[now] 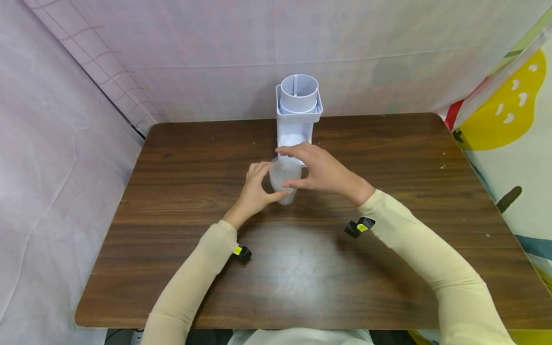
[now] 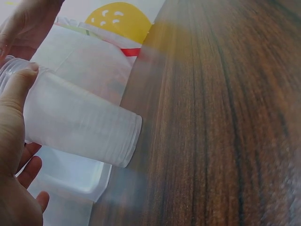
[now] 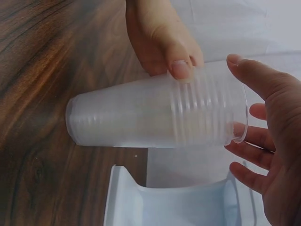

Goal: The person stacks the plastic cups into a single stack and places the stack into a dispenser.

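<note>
A nested stack of clear plastic cups (image 1: 284,167) stands upright over the middle of the table, its ridged rims (image 3: 202,110) at the top. Around the stack's upper side, just below the rims, my left hand (image 1: 254,192) grips with its thumb and fingers. My right hand (image 1: 324,171) is spread about the stack's mouth; in the right wrist view its thumb is apart from the rim and some fingertips reach behind it. Just behind the cups stands a white holder (image 1: 297,129) with a round tube (image 1: 298,104) on top.
The brown wood-grain table (image 1: 194,201) has rounded corners. A pale cloth (image 1: 207,57) hangs along its back edge, with another cloth (image 1: 56,167) at the left. On the right hangs a patterned cloth with a yellow shape (image 1: 513,108).
</note>
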`<move>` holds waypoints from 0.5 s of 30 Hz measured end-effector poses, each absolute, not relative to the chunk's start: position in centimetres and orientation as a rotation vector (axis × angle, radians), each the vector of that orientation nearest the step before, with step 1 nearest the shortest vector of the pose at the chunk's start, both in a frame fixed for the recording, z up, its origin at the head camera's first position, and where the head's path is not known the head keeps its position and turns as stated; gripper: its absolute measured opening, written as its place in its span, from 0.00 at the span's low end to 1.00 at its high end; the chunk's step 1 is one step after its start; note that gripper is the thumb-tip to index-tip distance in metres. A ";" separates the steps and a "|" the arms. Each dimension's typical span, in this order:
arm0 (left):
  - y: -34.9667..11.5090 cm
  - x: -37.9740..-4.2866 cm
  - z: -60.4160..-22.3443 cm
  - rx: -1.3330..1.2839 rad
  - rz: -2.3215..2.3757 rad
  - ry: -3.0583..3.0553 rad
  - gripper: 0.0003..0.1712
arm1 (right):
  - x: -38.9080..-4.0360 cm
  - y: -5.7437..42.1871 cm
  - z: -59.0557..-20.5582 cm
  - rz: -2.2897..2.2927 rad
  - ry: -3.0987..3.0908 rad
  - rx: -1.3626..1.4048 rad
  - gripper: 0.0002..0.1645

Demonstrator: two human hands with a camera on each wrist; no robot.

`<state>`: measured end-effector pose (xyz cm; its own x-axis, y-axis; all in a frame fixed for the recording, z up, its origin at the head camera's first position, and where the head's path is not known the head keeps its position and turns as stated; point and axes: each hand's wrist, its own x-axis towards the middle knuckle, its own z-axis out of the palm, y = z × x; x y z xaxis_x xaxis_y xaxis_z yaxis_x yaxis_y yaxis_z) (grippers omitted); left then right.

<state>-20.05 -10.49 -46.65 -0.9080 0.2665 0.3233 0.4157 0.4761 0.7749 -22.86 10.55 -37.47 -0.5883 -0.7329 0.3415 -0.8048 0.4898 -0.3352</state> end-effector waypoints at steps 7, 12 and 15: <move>-10.5 -20.0 -46.8 -0.604 -1.412 -2.560 0.40 | -22.8 10.6 -38.0 0.738 -2.585 1.333 0.45; -10.5 -19.9 -46.9 -0.604 -1.427 -2.566 0.41 | -22.8 10.8 -38.3 0.790 -2.601 1.307 0.48; -10.6 -19.8 -47.1 -0.598 -1.435 -2.567 0.44 | -22.8 11.2 -38.7 0.884 -2.618 1.248 0.51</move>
<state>-19.81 -10.58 -47.07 -0.9111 0.2726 0.3091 0.4061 0.4659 0.7861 -22.80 11.17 -38.65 -0.6560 -0.6767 0.3341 -0.7408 0.4927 -0.4567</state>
